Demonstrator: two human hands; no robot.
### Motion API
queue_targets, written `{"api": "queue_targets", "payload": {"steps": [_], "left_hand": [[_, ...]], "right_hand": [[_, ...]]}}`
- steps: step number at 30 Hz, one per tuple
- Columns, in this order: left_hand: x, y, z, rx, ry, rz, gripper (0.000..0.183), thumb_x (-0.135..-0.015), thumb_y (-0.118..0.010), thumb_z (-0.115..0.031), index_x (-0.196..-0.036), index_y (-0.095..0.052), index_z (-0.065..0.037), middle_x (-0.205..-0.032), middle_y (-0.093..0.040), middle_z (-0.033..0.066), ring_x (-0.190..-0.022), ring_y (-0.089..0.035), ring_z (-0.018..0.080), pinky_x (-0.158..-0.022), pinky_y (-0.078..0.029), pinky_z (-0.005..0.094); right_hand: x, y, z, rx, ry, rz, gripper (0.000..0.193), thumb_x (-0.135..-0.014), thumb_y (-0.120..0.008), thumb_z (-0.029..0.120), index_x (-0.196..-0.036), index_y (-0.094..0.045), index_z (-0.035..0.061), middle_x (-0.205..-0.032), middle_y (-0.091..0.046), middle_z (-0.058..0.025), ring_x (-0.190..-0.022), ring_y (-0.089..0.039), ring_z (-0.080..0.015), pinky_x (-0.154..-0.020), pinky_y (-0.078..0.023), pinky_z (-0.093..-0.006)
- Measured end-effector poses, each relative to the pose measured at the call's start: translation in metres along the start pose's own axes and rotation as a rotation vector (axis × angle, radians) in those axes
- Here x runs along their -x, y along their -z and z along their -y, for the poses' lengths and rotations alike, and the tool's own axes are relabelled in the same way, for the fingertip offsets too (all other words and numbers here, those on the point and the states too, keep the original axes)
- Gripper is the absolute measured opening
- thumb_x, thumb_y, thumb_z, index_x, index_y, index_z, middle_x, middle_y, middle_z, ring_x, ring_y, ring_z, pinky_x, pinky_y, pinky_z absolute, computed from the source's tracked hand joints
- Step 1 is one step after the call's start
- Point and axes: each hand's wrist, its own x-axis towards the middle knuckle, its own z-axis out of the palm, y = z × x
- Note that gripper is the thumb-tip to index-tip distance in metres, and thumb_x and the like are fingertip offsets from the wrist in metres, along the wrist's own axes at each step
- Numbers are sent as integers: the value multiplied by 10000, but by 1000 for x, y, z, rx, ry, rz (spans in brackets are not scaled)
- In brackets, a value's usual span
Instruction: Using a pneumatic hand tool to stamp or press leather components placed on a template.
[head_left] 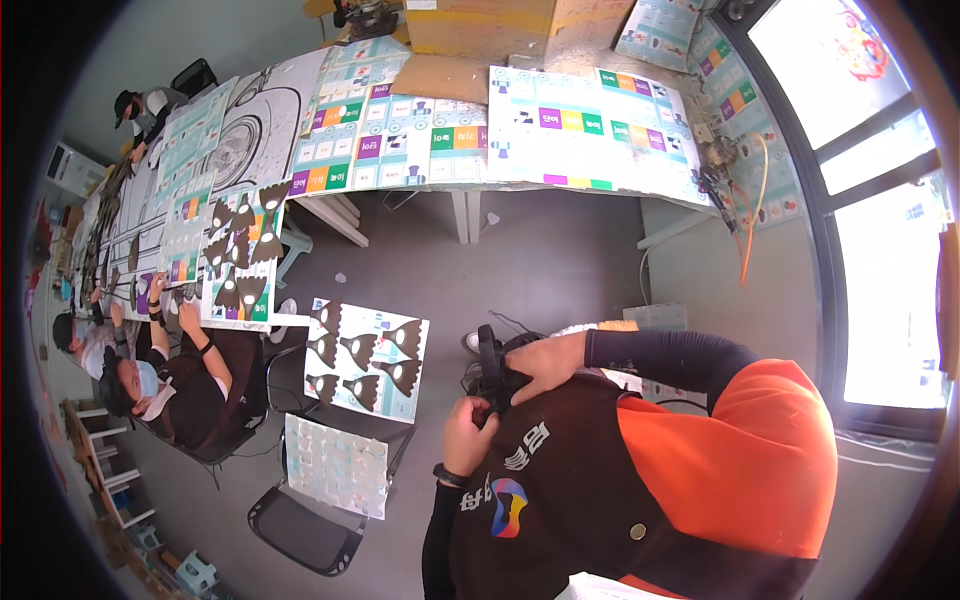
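In front of my waist, both hands are on a black device with a band and a thin cable (488,360); its exact kind is hard to make out. My left hand (472,432), wearing a black wristband, pinches its lower edge. Over its right side curls my right hand (547,364), the fingers partly hidden behind it. My dark apron (560,470) lies close beneath both hands. To the left, a white board (340,392) bears several dark fan-shaped pieces. Nearer me, a pale sheet with rounded shapes (335,465) rests on a black chair (305,535).
A long table covered with printed sheets (590,125) runs across the far side, with cardboard boxes (480,28) on it. At the left, a masked person (190,395) sits working at another table; more people are farther off. Windows (890,270) line the right wall.
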Motion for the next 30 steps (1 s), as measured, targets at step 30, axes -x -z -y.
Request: {"api": "queue_targets", "payload": {"steps": [30], "left_hand": [[215,-3,149,463,595,-319,338,-955,-574,-351,-882,-650,-29,-722,-658,94,-610,-629,263,-588,-491,380]], "right_hand": [[203,-17,-77,-1409,-777,-562,217,-837,-606,206,-1006,-550,83,-741,-536,-48,-519,-376,-130,-528,-351,-320]]}}
